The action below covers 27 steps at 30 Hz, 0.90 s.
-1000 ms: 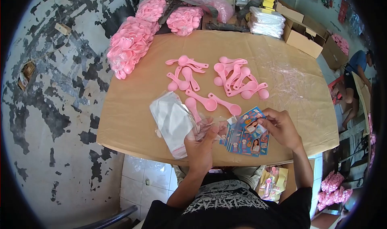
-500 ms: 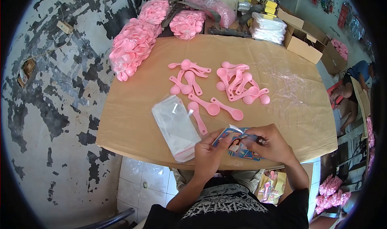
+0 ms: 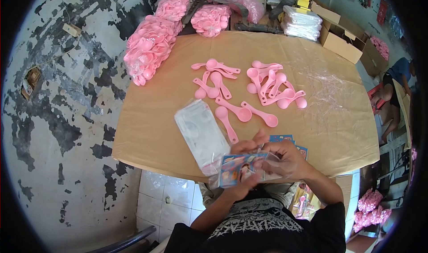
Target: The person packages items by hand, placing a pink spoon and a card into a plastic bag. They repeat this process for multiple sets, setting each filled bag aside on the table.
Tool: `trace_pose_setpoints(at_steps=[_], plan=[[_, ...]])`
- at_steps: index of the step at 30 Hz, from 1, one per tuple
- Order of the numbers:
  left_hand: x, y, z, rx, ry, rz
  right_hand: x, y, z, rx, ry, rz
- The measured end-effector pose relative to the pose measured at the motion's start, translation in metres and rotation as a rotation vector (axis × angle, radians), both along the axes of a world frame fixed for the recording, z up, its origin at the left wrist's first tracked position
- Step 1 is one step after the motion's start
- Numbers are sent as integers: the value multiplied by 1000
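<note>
A blue printed card (image 3: 229,170) sits in a clear plastic bag low over the table's near edge. My left hand (image 3: 244,188) grips the bag and card from the left, its thumb in front and fingers behind. On the right, my right hand (image 3: 292,158) is closed on the bag's loose clear end. More blue printed cards (image 3: 281,138) lie on the table just beyond my right hand, partly hidden by it. To the left of my hands lies a stack of clear plastic bags (image 3: 200,130). Pink measuring spoons (image 3: 267,118) are spread beyond them.
Bulging bags of pink spoons (image 3: 149,48) stand at the table's far left. Bundled clear packaging (image 3: 302,23) and an open cardboard box (image 3: 341,45) are at the far right. Thin clear strips (image 3: 325,90) lie on the brown table covering (image 3: 147,132). Another person (image 3: 397,81) sits at right.
The cards in both hands have been parted: several now lie on the table, and one is inside a clear bag held by both hands. The view has shifted slightly.
</note>
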State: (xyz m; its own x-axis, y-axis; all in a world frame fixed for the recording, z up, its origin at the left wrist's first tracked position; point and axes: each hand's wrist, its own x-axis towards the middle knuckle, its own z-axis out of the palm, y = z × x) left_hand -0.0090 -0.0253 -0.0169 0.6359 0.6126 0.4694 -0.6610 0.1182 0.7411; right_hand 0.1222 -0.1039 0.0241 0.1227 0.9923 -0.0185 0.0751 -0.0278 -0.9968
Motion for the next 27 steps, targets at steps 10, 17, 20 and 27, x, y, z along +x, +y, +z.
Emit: trace_pose_setpoints(at_steps=[10, 17, 20, 27], plan=[[-31, 46, -12, -114, -290, 242, 61, 49, 2, 183, -1039, -195], [-28, 49, -8, -141, -309, 202, 76, 62, 7, -126, -1062, -106], [-29, 51, -10, -141, -305, 199, 74, 46, 21, -109, -693, -215], [-15, 41, -10, -260, -340, 120, 27, 8, 56, 137, 1, -175]])
